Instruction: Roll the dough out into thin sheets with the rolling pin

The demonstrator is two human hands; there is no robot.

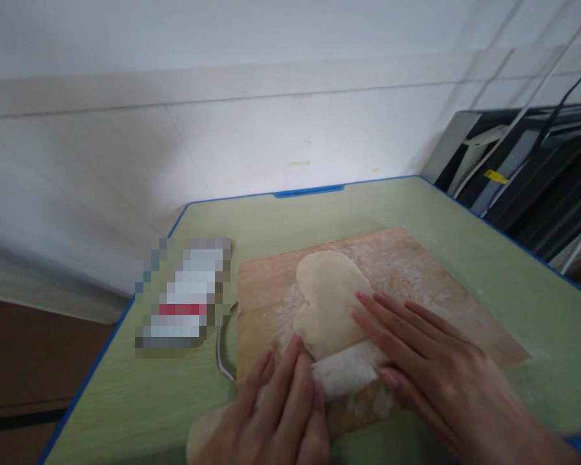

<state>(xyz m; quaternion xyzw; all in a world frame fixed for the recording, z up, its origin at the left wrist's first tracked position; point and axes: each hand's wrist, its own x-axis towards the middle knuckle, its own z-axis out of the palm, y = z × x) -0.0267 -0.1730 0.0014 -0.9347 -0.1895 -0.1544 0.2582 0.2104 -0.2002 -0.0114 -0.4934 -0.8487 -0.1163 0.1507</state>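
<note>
While dough (336, 303) lies on board (259, 303), curved metal (219, 349) alongside, pixelated object (188, 290) nearby

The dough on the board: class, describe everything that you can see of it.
The dough is a pale cream, smooth-looking, flattened piece with rounded, uneven edges and a notch on its left side. It lies flat on the floured wooden board. A white, roller-like piece lies along its near edge. Fingers of the right hand overlap its right edge; the left hand is at its near left corner. How hard either presses cannot be told.
</note>
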